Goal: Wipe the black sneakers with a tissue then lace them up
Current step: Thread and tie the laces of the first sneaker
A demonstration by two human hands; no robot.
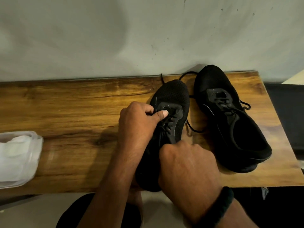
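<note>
Slippage is the main risk. The left hand [138,122] pinches a lace [156,102] between its thumb and curled fingers at the eyelets nearest the toe of the near sneaker [174,94]. Black eyelets on black fabric in dim light make it easy to miss or skip a hole, which would leave the lacing uneven. A loose strand trails off the shoe's right side onto the wooden table [65,104], so a hard tug could drag that end back out. The heel sits at the table's near edge, and the shoe may tip off if the steadying hand lets go.

The right hand [189,167], with a dark wristband [220,204], rests knuckles-up over the rear of the lacing. Its fingers fold under out of sight, so I cannot tell whether they grip shoe or lace.

Both sneakers are matt black mesh, toes pointing toward the wall. The second sneaker [213,83] lies just beside the first on the right, loosely laced with its ends loose. A clear tub [35,137] of white tissue [14,155] sits well apart at the left edge.
</note>
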